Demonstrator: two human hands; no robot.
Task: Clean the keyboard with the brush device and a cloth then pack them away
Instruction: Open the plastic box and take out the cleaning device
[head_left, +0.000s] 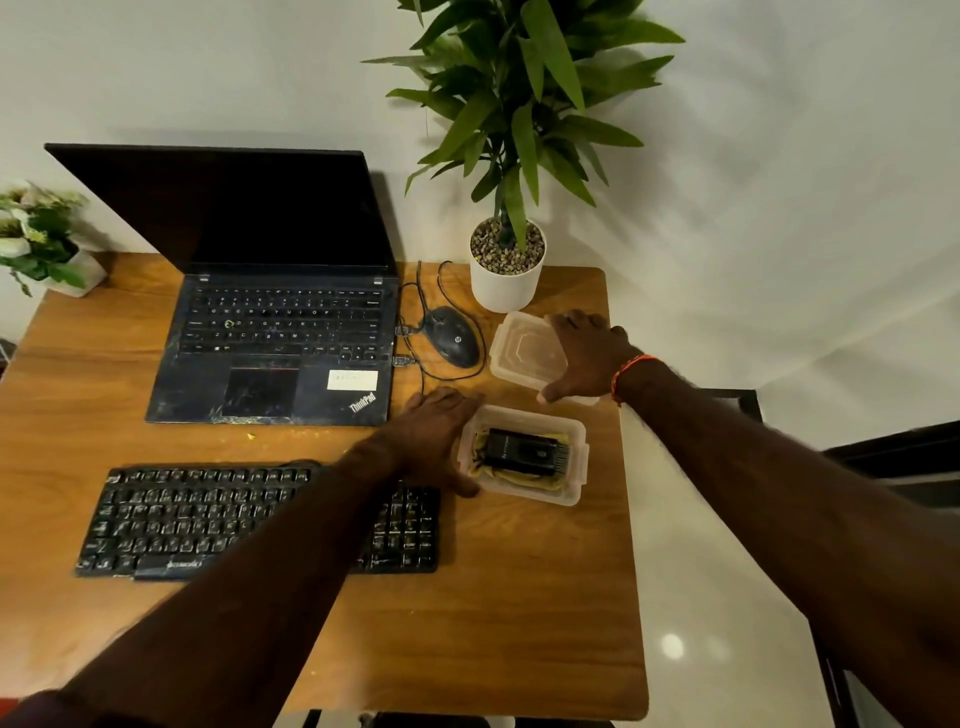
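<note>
A clear plastic box (574, 434) stands on the wooden desk right of the black keyboard (171, 519). Inside it lies the black brush device (524, 451) on top of a yellow cloth (519, 480). My left hand (434, 431) grips the box's left side, thumb at the near corner. The box's clear lid (524, 353) lies just behind it. My right hand (584, 356) holds the lid's right edge, fingers over the far corner and thumb at the near corner. My left forearm crosses over the keyboard's right part.
An open black laptop (270, 332) sits behind the keyboard. A wired black mouse (454, 335) lies between laptop and lid. A white pot with a tall green plant (506, 275) stands behind the lid. A small flower pot (41, 244) is far left. The desk's right edge (631, 519) is close.
</note>
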